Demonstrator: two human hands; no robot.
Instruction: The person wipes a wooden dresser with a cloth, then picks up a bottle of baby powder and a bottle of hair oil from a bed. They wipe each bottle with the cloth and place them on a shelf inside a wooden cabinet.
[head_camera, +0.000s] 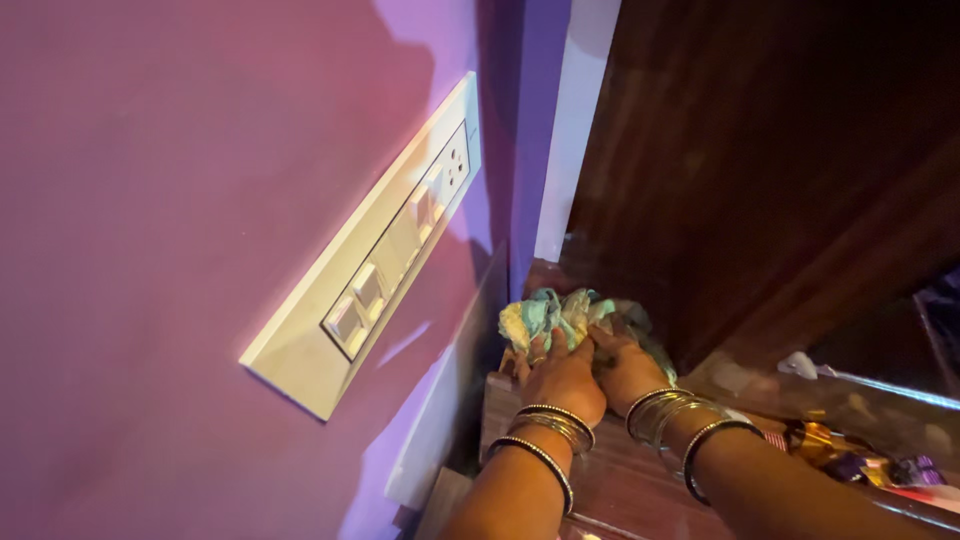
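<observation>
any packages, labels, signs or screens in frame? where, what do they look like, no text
No signs, screens or readable labels.
Shiny wrappers: lower right on the wooden surface, crinkled gold and purple foil.
White scrap: right, beside the dark wood panel, small; kind unclear.
Both hands, left hand and right hand, press a crumpled cloth, not a package.

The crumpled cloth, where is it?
The cloth sits low in the middle, under both hands, on the wooden top beside the purple wall's switch panel.
</observation>
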